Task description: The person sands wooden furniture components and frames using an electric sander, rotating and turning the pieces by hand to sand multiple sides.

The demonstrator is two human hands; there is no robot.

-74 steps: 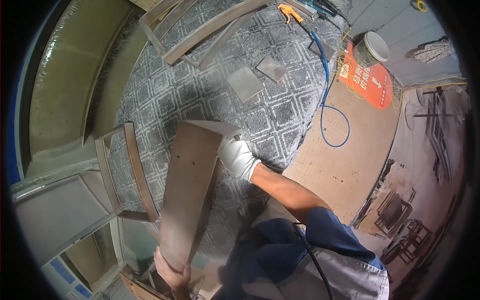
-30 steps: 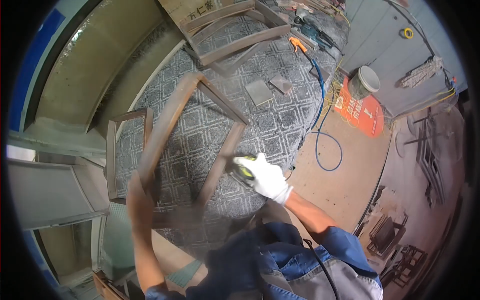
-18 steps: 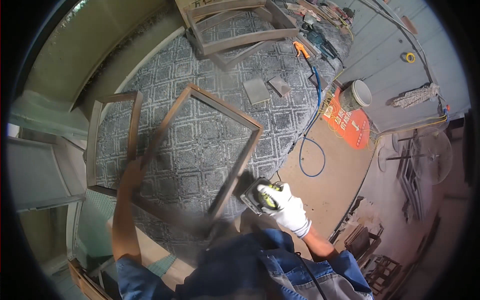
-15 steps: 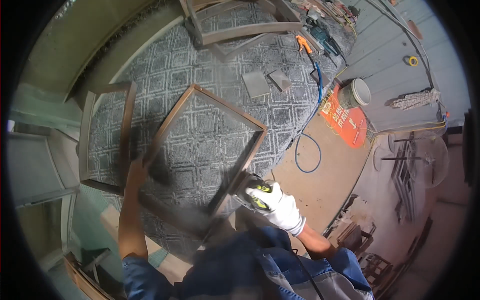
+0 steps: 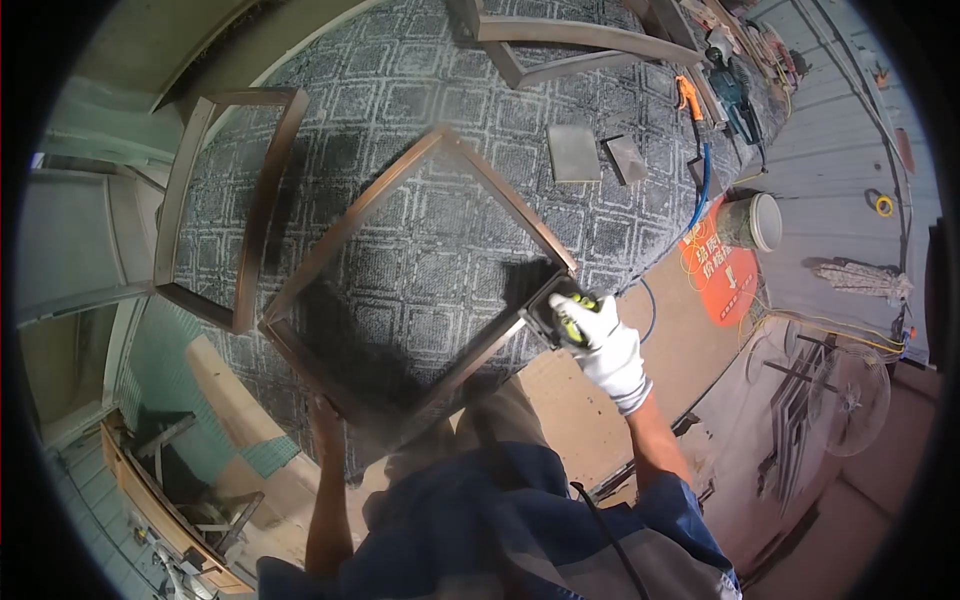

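A brown, four-sided frame (image 5: 510, 207) lies on the patterned grey carpet in front of me, one corner pointing away. My bare left hand (image 5: 327, 420) grips its near-left side; the fingers are partly hidden and blurred. In a white glove, my right hand (image 5: 605, 350) is closed over a black and green power sander (image 5: 572, 322). The sander's dark flat pad rests along the frame's right side, just below the right corner. A second brown frame (image 5: 262, 225) lies to the left, close to the first.
More frames (image 5: 600, 33) lie at the far edge. Two small flat grey pieces (image 5: 573, 153) rest beyond the sander. An orange air blow gun (image 5: 688, 97) with a blue hose and a green power tool (image 5: 735, 100) lie far right. A white bucket (image 5: 765, 222) stands beside a red sign (image 5: 722, 275).
The sander has moved up along the frame's right side toward the corner. My left hand has shifted nearer to me along the frame, which is turned slightly. The whole view has shifted.
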